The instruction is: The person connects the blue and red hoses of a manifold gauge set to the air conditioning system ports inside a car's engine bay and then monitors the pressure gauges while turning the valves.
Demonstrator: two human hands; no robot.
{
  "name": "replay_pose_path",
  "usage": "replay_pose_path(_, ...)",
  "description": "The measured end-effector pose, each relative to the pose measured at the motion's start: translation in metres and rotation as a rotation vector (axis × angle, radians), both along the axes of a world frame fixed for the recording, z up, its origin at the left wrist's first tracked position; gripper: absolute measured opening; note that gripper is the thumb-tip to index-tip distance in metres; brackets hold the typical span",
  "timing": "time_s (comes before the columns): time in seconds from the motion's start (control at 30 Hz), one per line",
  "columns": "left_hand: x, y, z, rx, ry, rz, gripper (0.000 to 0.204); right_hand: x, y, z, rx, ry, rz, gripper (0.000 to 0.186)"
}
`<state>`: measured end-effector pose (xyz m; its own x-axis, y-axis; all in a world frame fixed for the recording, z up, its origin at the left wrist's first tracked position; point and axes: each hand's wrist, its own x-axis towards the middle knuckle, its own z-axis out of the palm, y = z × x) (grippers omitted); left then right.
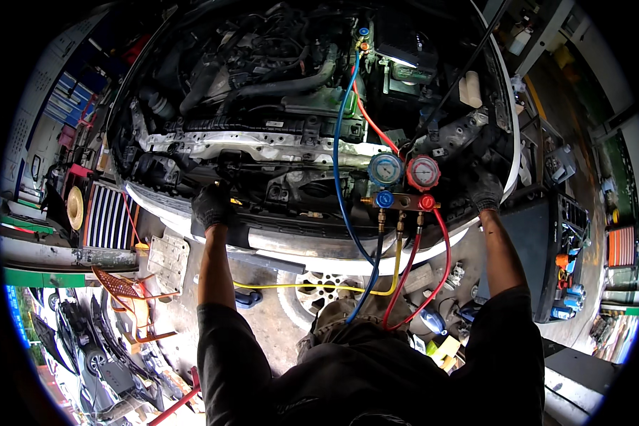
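Observation:
My left hand (214, 204), in a black glove, is curled at the front edge of the open engine bay, left of centre. What its fingers hold is lost in shadow. My right hand (484, 190), gloved too, reaches to the dark right front corner beside the headlight area; its fingers blend into the black parts. Between my hands, nearer the right one, a manifold gauge set (405, 203) rests upright at the car's front, with a blue gauge (386, 170) and a red gauge (424, 172). Blue hose (338, 135) and red hose (371, 119) run to couplers at the back.
A bare metal crossbar (263, 147) spans the bay before the engine (263, 53). The white bumper (305, 248) curves below. A yellow hose (298, 287) crosses above a wheel (319, 290) on the floor. A red chair (131, 298) stands left, a tool cart (547, 255) right.

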<state>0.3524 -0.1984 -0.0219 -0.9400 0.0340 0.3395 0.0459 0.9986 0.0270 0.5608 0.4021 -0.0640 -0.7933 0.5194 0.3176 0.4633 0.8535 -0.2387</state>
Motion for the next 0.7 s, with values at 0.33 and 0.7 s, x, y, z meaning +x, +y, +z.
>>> replay_pose_path(0.33,0.003,0.004,0.003,0.005,0.035,-0.027,0.047,0.000,-0.004,0.008,0.033,-0.055,-0.026,0.035)
replay_pose_path(0.7,-0.008,-0.011,-0.013,-0.070,0.011,-0.063,0.040,-0.002,-0.009,0.010,0.025,-0.105,-0.036,0.040)
